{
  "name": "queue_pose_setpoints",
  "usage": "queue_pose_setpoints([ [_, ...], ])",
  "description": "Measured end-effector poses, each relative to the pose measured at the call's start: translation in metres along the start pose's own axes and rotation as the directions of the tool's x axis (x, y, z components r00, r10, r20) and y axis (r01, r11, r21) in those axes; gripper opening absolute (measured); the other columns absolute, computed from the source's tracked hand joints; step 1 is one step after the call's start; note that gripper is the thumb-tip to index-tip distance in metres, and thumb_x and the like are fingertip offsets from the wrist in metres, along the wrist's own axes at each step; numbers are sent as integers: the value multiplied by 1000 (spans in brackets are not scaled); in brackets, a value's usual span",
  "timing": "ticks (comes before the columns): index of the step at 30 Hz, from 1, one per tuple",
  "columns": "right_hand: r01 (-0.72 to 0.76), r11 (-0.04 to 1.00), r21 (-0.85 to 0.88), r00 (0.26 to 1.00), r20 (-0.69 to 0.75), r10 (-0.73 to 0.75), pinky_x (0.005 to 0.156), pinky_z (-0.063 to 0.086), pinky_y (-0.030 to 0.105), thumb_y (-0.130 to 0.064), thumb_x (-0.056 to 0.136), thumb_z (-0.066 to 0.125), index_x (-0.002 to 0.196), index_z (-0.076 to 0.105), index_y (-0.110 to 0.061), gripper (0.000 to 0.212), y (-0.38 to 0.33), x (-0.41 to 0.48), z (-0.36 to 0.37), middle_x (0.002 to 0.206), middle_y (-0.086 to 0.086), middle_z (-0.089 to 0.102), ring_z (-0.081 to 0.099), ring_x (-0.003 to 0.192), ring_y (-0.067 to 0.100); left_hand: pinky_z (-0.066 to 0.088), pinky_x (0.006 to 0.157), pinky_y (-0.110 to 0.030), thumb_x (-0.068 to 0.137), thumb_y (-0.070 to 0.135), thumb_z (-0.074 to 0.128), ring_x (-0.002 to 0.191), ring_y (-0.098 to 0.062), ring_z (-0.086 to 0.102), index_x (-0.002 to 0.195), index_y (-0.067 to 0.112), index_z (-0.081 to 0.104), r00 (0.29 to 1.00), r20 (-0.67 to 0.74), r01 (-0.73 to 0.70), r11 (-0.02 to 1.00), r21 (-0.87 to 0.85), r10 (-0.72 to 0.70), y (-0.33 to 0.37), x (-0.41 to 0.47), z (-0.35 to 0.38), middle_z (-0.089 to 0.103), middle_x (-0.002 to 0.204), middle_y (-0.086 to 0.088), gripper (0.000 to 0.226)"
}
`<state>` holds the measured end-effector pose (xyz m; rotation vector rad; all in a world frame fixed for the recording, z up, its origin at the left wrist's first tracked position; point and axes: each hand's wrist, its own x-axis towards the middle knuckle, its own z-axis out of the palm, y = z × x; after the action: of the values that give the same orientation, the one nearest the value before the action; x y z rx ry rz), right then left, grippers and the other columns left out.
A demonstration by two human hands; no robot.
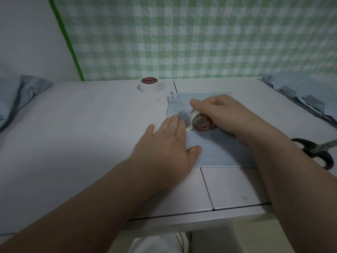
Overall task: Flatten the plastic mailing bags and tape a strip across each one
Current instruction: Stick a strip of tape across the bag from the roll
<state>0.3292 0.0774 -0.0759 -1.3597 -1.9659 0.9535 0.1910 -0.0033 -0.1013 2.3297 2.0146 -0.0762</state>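
At the far left of the tabletop [82,134] lies a heap of grey-blue bags [16,95]; how many are in it I cannot tell. Further along, by the back edge, stands a spare tape roll [150,85], untouched. Then comes the left hand [169,143]: flat, fingers straight, pressing on the left edge of the mailing bag [218,152], which lies spread in front of the person. It seems to pin the loose end of the tape there. Just right of those fingertips is the tape roll [201,123] in use, standing on edge on the bag, with the right hand [226,114] curled round it from above. The move ahead, as I judge it, is a pull to the right: the roll travels away from the left hand, across the bag, carried by the right hand. A pair of scissors [317,152] lies near the right forearm, and a second heap of bags [300,92] sits far right. Count: two rolls, one flat bag, two heaps, one pair of scissors.
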Motion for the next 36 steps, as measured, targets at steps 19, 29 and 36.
queue_pose_setpoints([
  [19,-11,945,-328,982,-184,-53,51,35,25,-21,77,66,48,47,-14,35,-2,3,0,43,-5,47,43,49,12,1,118,-44,97,53,13,147,-14,-8,151,12,-7,999,47,23,1000,11,-23,1,-2,-3,-11,160,-4,70],
  [29,65,690,-721,954,-157,-254,67,29,29,-21,81,58,71,65,-11,15,-11,0,8,71,5,61,53,72,25,1,118,-45,97,53,13,147,-13,-8,151,11,-5,999,31,19,1000,15,-20,1,-2,-2,-10,160,-4,71],
  [36,79,506,-859,935,-111,-336,71,22,31,-22,86,52,73,58,-17,15,-12,-1,17,69,1,50,42,74,23,0,118,-46,97,54,13,146,-12,-7,151,15,-4,1000,15,8,1000,-12,-8,0,-2,-2,-9,160,-3,69],
])
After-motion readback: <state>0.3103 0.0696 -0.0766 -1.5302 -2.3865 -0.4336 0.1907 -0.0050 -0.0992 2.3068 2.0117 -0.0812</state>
